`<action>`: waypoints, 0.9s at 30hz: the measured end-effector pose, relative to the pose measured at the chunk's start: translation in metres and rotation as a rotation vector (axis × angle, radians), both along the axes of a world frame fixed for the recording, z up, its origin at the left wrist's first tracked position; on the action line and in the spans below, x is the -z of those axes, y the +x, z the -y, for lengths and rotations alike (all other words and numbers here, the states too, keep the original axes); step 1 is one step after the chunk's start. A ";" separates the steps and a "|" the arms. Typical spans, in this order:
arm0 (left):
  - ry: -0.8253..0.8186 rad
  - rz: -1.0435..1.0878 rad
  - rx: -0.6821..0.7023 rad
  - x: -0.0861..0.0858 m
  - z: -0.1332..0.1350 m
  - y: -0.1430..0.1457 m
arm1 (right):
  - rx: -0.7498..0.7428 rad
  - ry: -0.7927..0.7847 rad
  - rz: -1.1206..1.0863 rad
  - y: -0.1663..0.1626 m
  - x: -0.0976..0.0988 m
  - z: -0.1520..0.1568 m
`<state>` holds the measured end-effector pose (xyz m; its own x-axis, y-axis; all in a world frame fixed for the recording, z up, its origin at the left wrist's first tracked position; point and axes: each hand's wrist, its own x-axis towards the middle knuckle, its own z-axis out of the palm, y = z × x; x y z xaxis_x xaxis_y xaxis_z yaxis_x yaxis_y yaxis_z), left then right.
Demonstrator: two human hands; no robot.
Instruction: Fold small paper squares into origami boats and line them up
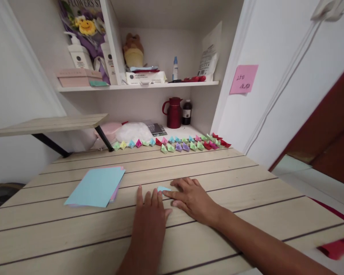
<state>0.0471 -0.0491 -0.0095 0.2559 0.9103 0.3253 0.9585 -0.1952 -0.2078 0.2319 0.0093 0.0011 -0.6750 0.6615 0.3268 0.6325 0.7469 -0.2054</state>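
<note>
Paper [163, 188]: being pressed on the counter [246, 183], apparently for creasing.
Left hand [150, 215]: being laid flat, ungrasping.
Right hand [195, 201]: being held loosely spread, nothing being gripped.
Next move: steady pressure seemingly being needed.

Pink note [243, 79]: "250"; bouquet bag [89, 4]: "FLOWERS ST", cut off.

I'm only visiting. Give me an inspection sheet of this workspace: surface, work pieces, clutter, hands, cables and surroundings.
Surface: pale tabletop with dark lines.
Work pieces: small blue paper at the fingertips; paper stack at left, blue on top; paper boats along the back.
Clutter: red jug and dark bottle behind the boats.
Hands: left hand and right hand, both touching the small paper.
Cables: white cable down the right-hand wall.
Surroundings: shelf with pink box; pink note at right.
</note>
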 end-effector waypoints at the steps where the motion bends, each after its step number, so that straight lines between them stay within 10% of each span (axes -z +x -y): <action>1: -0.001 0.024 0.001 0.001 0.000 -0.001 | 0.006 0.014 0.040 -0.001 -0.001 0.002; 27: -0.264 0.203 -0.045 -0.018 0.013 -0.020 | 0.021 -0.025 0.005 -0.006 0.002 0.002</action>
